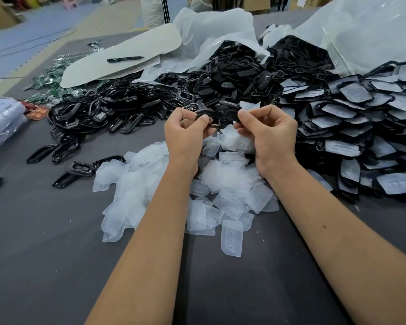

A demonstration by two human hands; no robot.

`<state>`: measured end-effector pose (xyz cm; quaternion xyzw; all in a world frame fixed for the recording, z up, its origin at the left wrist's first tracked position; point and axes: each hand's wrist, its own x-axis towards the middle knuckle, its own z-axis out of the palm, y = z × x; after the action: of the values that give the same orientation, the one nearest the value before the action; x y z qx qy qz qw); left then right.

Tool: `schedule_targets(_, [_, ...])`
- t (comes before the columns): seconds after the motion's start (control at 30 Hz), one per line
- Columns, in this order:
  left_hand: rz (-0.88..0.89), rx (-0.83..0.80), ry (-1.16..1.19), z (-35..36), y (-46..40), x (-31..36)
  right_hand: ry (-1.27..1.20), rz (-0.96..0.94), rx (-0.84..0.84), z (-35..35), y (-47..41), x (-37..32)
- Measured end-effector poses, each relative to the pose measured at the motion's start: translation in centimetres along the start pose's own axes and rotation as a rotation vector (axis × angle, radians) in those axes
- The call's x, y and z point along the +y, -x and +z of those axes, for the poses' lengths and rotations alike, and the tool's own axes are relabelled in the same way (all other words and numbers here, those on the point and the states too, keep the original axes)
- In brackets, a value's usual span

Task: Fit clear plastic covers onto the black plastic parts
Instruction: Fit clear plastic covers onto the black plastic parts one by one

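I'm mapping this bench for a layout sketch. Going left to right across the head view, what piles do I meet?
Stack of clear trays → loose black frames → clear covers → finished covered parts.

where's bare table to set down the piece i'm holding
Bare grey table lies near-left, bordered by the clear covers and the stray black frames. Crowded: the finished stack on the right and the black parts pile ahead.

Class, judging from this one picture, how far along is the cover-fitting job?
Done: a big heap of covered parts lies on the right. In hand: the left hand and right hand pinch one black part between them. Left: a pile of loose clear covers and many bare black parts.
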<state>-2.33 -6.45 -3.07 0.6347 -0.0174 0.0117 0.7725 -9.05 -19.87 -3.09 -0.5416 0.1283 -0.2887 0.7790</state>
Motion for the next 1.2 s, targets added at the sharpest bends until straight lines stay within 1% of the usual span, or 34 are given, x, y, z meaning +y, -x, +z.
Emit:
schedule_targets(0.33, [0.021,-0.096,-0.020,0.1,0.5,0.3,0.038,-0.050,-0.017,0.0,-0.2,0.4])
schedule_targets(0.5, [-0.011,-0.117,-0.009,0.1,0.5,0.4,0.118,-0.093,-0.004,-0.1,-0.2,0.6])
schedule_targets(0.77, [-0.071,-0.122,0.014,0.2,0.2,0.2,0.318,-0.205,0.046,0.0,-0.2,1.0])
schedule_targets(1.0, [-0.062,-0.136,-0.017,0.3,0.1,0.0,0.497,-0.346,0.018,0.3,0.4,0.8])
schedule_targets(1.13, [-0.029,-0.145,-0.051,0.3,0.2,-0.2,0.632,-0.505,0.042,0.6,0.8,0.6])
schedule_targets(1.2, [-0.011,-0.155,-0.084,0.2,0.2,-0.3,0.659,-0.537,0.050,0.7,0.9,0.6])
